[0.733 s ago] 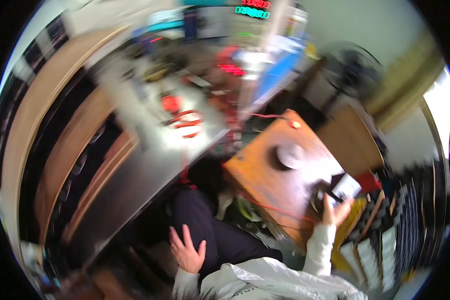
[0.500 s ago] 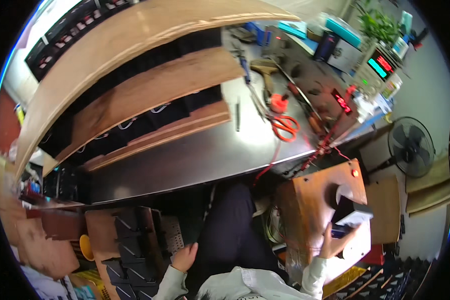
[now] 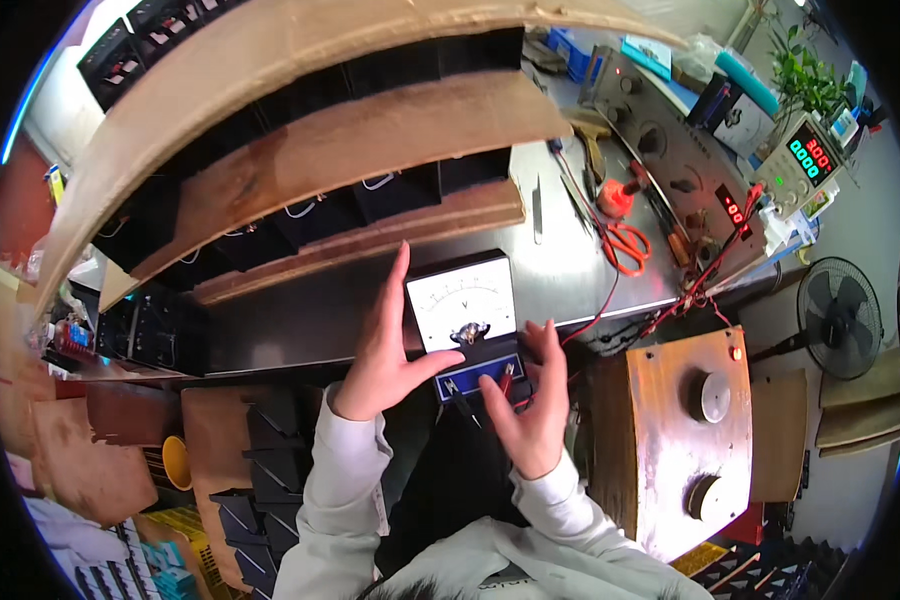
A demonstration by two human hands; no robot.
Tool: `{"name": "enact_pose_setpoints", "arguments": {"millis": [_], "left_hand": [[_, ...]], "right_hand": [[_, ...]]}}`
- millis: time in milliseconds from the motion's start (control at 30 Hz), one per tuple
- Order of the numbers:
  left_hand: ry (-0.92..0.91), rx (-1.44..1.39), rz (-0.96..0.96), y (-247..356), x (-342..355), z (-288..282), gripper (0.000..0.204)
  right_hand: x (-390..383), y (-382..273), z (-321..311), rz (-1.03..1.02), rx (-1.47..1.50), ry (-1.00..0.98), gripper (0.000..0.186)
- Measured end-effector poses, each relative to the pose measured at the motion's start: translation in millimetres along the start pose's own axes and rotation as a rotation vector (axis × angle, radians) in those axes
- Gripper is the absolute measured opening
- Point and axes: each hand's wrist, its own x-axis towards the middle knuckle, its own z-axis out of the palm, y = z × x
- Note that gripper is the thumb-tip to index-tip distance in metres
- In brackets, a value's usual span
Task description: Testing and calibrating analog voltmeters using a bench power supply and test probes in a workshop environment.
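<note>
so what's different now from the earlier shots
The meter moved left, from above the wooden box to over the lap, by the bench edge. The right hand came left with it, now at its lower right; the left hand rose from beside the lap to its left side. How firmly either hand grips is unclear. The wooden box, scissors and fan stayed put.

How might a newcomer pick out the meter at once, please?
Find the metal bench, then the left hand and right hand by its front edge. The meter between them has a white face and curved scale, unlike glowing displays farther right.
</note>
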Motion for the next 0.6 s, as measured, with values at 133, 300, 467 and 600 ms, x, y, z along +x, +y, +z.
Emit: {"name": "enact_pose_setpoints", "arguments": {"millis": [133,300,467,600], "left_hand": [[-0.001,0.090,0.101,2.7,-0.3,1.3,0.110],[-0.042,0.116,0.064,6.7,2.2,4.6,0.107],[-0.021,0.032,0.069,3.9,0.3,6.0,0.106],[-0.044,-0.012,0.035,11.6,-1.7,3.8,0.105]], "right_hand": [[-5.0,7.2,-22.7,-0.007,-0.084,0.035,0.087],[-8.3,3.0,-26.4,0.025,-0.093,0.060,0.063],[-15.0,5.2,-26.9,0.149,0.132,-0.037,0.031],[-18.6,1.9,-26.5,0.228,0.205,-0.026,0.025]]}}
